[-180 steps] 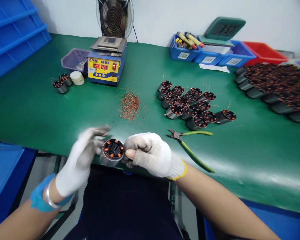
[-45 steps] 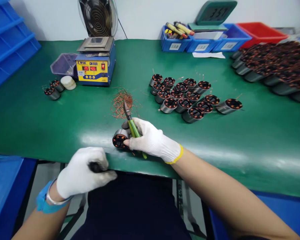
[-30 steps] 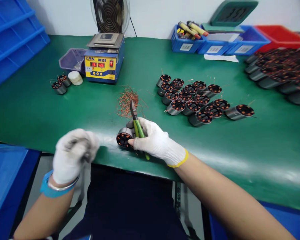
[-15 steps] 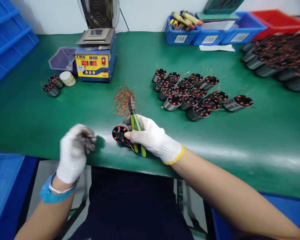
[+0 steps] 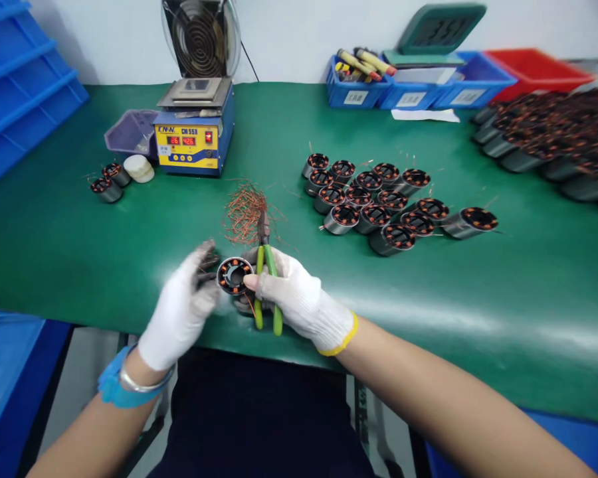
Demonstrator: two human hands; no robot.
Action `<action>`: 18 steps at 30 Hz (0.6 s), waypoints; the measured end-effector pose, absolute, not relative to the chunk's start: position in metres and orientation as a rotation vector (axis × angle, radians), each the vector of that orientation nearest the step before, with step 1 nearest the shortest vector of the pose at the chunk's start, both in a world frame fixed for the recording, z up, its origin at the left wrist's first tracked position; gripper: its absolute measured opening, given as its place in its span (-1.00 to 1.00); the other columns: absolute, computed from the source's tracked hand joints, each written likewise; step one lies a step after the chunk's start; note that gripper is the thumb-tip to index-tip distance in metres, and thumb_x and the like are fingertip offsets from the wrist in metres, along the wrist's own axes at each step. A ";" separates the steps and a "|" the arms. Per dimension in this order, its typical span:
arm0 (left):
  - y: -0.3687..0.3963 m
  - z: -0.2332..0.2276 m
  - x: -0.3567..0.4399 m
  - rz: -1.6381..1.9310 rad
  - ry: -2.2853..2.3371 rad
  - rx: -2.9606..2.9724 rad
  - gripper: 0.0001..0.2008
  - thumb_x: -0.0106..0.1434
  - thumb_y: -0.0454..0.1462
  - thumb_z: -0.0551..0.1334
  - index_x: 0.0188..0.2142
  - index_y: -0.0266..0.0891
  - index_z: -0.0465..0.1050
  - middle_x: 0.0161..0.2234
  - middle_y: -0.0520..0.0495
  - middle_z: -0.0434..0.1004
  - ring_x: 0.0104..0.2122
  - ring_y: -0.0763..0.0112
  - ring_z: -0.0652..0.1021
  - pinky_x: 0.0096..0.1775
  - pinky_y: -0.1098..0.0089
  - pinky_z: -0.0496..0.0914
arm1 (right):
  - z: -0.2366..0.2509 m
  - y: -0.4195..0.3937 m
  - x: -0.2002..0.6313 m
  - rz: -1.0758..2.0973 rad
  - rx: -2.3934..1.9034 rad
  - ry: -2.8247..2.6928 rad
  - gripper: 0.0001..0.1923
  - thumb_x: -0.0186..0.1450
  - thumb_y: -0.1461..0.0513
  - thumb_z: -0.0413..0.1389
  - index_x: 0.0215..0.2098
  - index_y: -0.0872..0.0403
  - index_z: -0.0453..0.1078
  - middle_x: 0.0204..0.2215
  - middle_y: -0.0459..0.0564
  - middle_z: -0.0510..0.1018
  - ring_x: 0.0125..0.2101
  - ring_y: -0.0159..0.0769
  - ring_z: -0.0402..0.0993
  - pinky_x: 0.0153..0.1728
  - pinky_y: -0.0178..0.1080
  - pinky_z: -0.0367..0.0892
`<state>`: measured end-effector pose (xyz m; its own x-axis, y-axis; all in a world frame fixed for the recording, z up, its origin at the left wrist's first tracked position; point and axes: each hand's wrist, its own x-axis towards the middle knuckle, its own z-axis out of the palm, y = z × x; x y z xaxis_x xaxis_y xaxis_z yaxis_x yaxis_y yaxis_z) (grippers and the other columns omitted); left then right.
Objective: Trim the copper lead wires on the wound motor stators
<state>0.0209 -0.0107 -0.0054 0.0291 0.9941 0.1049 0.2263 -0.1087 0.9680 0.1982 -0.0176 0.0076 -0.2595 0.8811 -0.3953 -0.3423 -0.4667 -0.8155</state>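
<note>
My right hand (image 5: 299, 292), in a white glove, holds green-handled cutting pliers (image 5: 271, 262) and a motor stator (image 5: 224, 281) together. The pliers' dark jaws point away from me, over the edge of a pile of copper wire clippings (image 5: 244, 216). Copper windings show round the stator's open end, which faces up, and one loose copper wire hangs from it. Right beside the stator is my left hand (image 5: 182, 312), also gloved, its fingers apart and nothing seen in them. Whether its fingertips touch the stator I cannot tell.
Several stators (image 5: 341, 219) stand grouped at mid-right, with a larger mass (image 5: 528, 149) farther right. Two more stators (image 5: 107, 190) stand left, near a yellow-and-blue heating unit (image 5: 189, 159) and a purple tray (image 5: 132, 129). Blue bins (image 5: 356, 96) and a red bin (image 5: 533, 70) line the back.
My left hand has moved right, up to the stator, and its curled fingers have opened out. My right hand keeps the pliers and stator; the stator's end now faces me more. The view has tilted up slightly.
</note>
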 end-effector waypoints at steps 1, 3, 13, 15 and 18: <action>-0.014 -0.009 0.030 1.119 1.311 1.479 -0.42 0.12 0.08 0.34 -0.01 -0.28 0.50 0.09 -0.24 0.52 0.06 0.10 0.53 0.02 0.21 0.49 | 0.007 -0.019 0.197 1.819 -1.108 -0.774 -0.53 -0.09 0.17 0.31 -0.26 0.06 0.24 -0.54 -0.23 0.44 -0.59 -0.42 0.39 -0.53 -0.28 0.39; -0.016 -0.010 0.046 1.154 1.287 1.459 -0.53 0.23 -0.01 0.28 0.00 -0.29 0.52 0.06 -0.21 0.55 0.08 0.14 0.52 0.12 0.21 0.42 | 0.006 -0.021 0.195 1.788 -1.114 -0.823 -0.56 -0.09 0.18 0.32 -0.30 0.08 0.27 -0.55 -0.24 0.42 -0.58 -0.45 0.36 -0.54 -0.32 0.36; -0.008 0.016 0.027 1.488 1.338 1.302 -0.57 0.22 -0.05 0.29 0.00 -0.23 0.50 0.00 -0.20 0.58 -0.36 0.33 0.62 -0.40 0.35 0.53 | -0.006 -0.028 0.193 1.850 -1.065 -0.680 -0.47 -0.02 0.09 0.36 -0.20 0.03 0.22 -0.44 -0.20 0.42 -0.54 -0.40 0.42 -0.41 -0.18 0.44; -0.019 0.004 0.030 1.133 1.386 1.351 -0.45 0.14 -0.02 0.34 0.05 -0.29 0.47 -0.04 -0.23 0.60 -0.29 0.24 0.63 -0.29 0.27 0.56 | -0.007 -0.028 0.191 1.846 -1.054 -0.671 -0.47 -0.01 0.06 0.35 -0.19 0.03 0.23 -0.41 -0.19 0.41 -0.49 -0.37 0.43 -0.40 -0.18 0.45; -0.024 -0.005 0.033 0.879 1.350 1.420 -0.43 0.19 0.03 0.26 0.05 -0.31 0.46 -0.02 -0.23 0.59 -0.06 0.11 0.59 -0.01 0.17 0.49 | -0.001 -0.029 0.196 1.860 -1.164 -0.833 -0.52 0.03 0.06 0.30 -0.18 0.03 0.24 -0.43 -0.18 0.41 -0.47 -0.35 0.42 -0.40 -0.19 0.43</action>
